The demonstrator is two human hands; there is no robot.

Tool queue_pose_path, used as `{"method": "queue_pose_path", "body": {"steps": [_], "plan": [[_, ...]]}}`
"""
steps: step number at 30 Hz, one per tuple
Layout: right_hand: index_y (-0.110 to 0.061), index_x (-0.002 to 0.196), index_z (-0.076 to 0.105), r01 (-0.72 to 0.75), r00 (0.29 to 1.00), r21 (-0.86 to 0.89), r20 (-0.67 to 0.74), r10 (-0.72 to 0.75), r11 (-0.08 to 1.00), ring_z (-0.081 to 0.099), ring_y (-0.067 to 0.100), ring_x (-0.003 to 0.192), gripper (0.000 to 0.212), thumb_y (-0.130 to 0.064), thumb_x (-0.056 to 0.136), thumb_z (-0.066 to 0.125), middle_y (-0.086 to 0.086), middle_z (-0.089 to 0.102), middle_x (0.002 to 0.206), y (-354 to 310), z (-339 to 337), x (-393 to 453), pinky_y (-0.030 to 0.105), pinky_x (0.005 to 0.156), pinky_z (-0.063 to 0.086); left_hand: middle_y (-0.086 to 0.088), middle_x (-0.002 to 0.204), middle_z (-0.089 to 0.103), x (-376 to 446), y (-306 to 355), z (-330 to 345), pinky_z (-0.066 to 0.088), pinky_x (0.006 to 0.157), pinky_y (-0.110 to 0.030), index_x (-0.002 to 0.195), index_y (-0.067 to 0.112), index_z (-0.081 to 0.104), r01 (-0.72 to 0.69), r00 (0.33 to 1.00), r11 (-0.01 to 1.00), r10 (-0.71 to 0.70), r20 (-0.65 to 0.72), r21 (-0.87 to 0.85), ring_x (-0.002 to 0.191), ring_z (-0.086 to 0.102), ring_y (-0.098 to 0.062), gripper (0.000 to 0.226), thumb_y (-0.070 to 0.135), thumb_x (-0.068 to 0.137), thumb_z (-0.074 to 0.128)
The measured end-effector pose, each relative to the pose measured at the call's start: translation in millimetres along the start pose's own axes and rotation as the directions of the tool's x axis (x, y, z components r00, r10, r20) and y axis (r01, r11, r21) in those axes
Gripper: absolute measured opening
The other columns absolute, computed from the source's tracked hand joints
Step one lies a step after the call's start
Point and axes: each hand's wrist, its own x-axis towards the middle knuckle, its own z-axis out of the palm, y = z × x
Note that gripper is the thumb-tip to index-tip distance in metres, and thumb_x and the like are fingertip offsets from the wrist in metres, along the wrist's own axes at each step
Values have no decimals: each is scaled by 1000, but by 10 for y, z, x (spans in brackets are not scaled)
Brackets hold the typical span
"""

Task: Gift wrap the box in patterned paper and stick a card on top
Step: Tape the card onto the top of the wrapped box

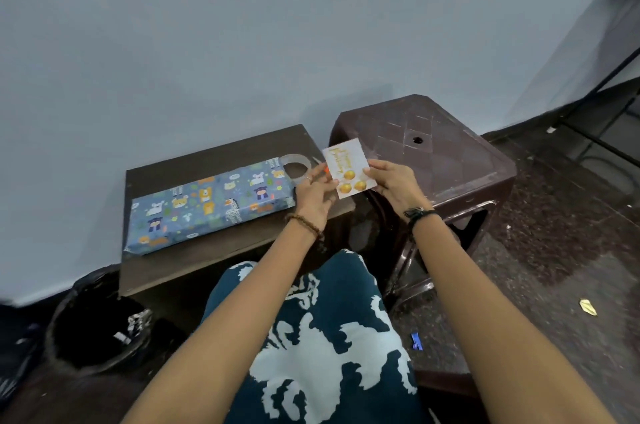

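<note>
A lap in dark blue cloth with white blotchy print (322, 347) fills the bottom of the view, both bare forearms reaching out over it. The right hand (394, 186) pinches the right edge of a small white card (349, 169), thumb on its face; the left hand (313, 195) holds the card's left edge with curled fingers. The card is tilted, printed with gold lettering and three gold balls, and is held in the air between the table and the stool. Left of the hands the box (211, 205) lies flat on a low dark table (221, 250), fully covered in blue paper with cartoon animals. A clear tape roll (296, 169) sits by its far right end. A brown plastic stool (433, 153) stands to the right, a black bin (97, 330) lower left.
</note>
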Motion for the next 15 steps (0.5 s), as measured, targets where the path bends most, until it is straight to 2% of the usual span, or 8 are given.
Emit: {"method": "queue_pose_path", "body": {"steps": [3, 7, 9, 10, 11, 12, 13, 15], "plan": [[4, 116, 59, 30, 994, -4, 104, -29, 1000, 64, 16, 74, 29, 0, 88, 57, 11, 66, 93, -77, 425, -41, 19, 62, 57, -13, 118, 58, -158, 310, -320, 52, 77, -34, 120, 11, 47, -52, 998, 998, 53, -22, 37, 110, 56, -27, 42, -15, 87, 45], [-4, 113, 59, 24, 964, 7, 263, -25, 1000, 62, 12, 73, 25, -4, 88, 60, 6, 65, 88, -62, 1077, -154, 19, 63, 55, -17, 116, 54, -314, 609, -722, 54, 58, -24, 133, 14, 36, -176, 973, 983, 164, -163, -60, 93, 58, -22, 56, -16, 87, 45], [-5, 102, 60, 98, 960, -125, 274, -61, 987, 60, 12, 71, 18, 1, 84, 61, 8, 65, 87, 2, 1396, -229, 18, 61, 52, -16, 119, 51, -312, 716, -902, 53, 65, -27, 138, 13, 30, -229, 954, 972, 235, -185, 51, 94, 58, -23, 61, -15, 86, 47], [-1, 94, 61, 189, 960, -241, 250, -127, 952, 58, 13, 68, 13, 4, 81, 60, 11, 64, 85, 50, 1537, -241, 17, 59, 49, -13, 124, 49, -306, 757, -968, 52, 73, -29, 139, 10, 31, -248, 947, 955, 275, -167, 165, 104, 57, -25, 61, -13, 85, 50], [5, 86, 61, 297, 947, -370, 230, -223, 880, 55, 14, 64, 7, 3, 79, 59, 12, 62, 79, 87, 1660, -253, 16, 56, 44, -11, 131, 47, -285, 787, -1022, 49, 82, -30, 139, 6, 34, -247, 950, 936, 285, -128, 250, 116, 52, -27, 61, -7, 84, 55], [10, 81, 59, 394, 919, -487, 222, -326, 780, 52, 17, 62, 11, 0, 77, 59, 12, 59, 73, 108, 1771, -267, 17, 53, 40, -11, 138, 44, -279, 810, -1082, 44, 91, -29, 138, 4, 38, -258, 950, 923, 295, -97, 284, 124, 47, -26, 59, 2, 83, 60], [11, 78, 58, 470, 880, -575, 239, -411, 670, 51, 20, 62, 15, -4, 77, 58, 13, 58, 70, 129, 1873, -275, 21, 54, 40, -12, 143, 40, -291, 847, -1142, 37, 97, -29, 135, 4, 44, -257, 952, 927, 291, -94, 272, 127, 44, -24, 54, 12, 84, 60], [6, 80, 61, 564, 804, -695, 342, -486, 446, 55, 26, 74, 16, -9, 83, 54, 15, 60, 80, 166, 2084, -322, 31, 61, 37, -10, 146, 38, -337, 959, -1257, 26, 101, -25, 120, 5, 56, -285, 934, 909, 335, -125, 304, 126, 43, -15, 34, 26, 94, 48]]}}
